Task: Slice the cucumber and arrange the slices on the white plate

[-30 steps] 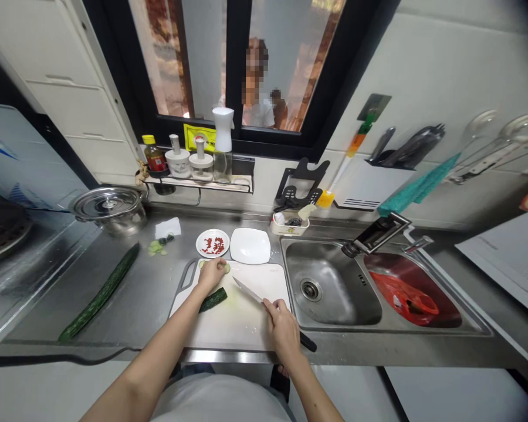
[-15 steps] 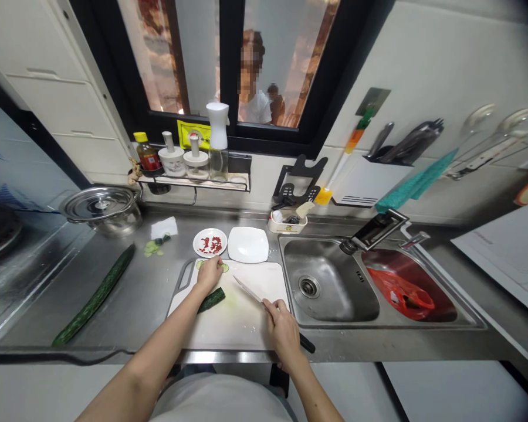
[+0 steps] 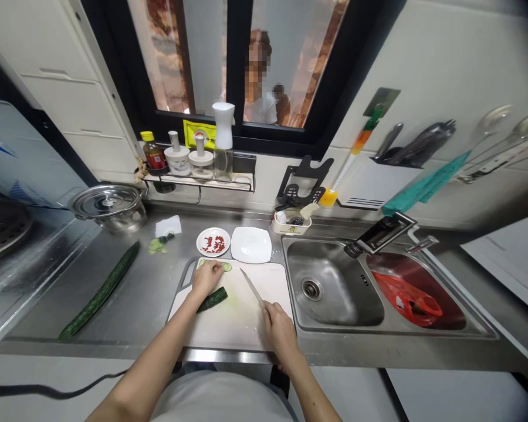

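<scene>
At the top left of the white cutting board [image 3: 242,328], my left hand [image 3: 208,276] is closed, its fingertips drawn together beside several thin cucumber slices [image 3: 227,267]. Whatever lies between those fingers is hidden. A cut piece of dark green cucumber [image 3: 214,299] rests on the board under my left wrist, partly covered by it. My right hand [image 3: 280,333] is wrapped round the handle of a kitchen knife [image 3: 251,288] over the right half of the board. Its blade points up and to the left, apart from the slices.
Behind the board stand a plate of chopped red pieces [image 3: 199,245] and a white square plate [image 3: 251,245]. A whole cucumber [image 3: 101,290], peelings [image 3: 158,245] and a lidded pot [image 3: 125,218] are left. The sink [image 3: 334,316] lies right, with a red bag [image 3: 409,299].
The knife has turned in my right hand, and its handle end no longer shows beyond the wrist. My left hand stays by the slices with small finger movement. The whole view has shifted slightly.
</scene>
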Motion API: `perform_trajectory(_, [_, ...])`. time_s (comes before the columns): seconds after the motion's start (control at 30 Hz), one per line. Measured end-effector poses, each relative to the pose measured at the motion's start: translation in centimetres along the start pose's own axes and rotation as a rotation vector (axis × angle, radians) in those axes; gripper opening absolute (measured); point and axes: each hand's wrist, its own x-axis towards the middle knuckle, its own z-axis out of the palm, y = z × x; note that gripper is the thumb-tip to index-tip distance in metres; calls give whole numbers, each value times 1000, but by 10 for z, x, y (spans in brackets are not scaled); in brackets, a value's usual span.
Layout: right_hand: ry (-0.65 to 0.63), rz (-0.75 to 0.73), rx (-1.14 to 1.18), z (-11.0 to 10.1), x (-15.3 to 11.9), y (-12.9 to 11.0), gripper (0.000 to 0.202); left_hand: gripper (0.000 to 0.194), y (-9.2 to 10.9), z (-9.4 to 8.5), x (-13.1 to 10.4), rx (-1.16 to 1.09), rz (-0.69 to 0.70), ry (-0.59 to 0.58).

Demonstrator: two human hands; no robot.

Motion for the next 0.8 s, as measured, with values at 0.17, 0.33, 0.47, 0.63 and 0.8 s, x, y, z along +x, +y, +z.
perform_trajectory(0.17, [-22,19,50,5,7,2,34,33,-13,-12,-36,-19,71,-106])
perform_trajectory(0.33, [-82,66,30,12,13,0,32,45,-15,-17,-66,81,143,-184])
perform_trajectory(0.47, [-114,78,8,14,15,-3,30,49,-15,-14,-73,112,134,-208])
perform_trajectory(0.63, [-147,119,-24,10,18,-6,29,49,-15,-9,-73,67,72,-206])
perform_trajectory(0.8, [-171,130,-18,5,21,-6,29,50,-18,-10,-73,-17,6,-129])
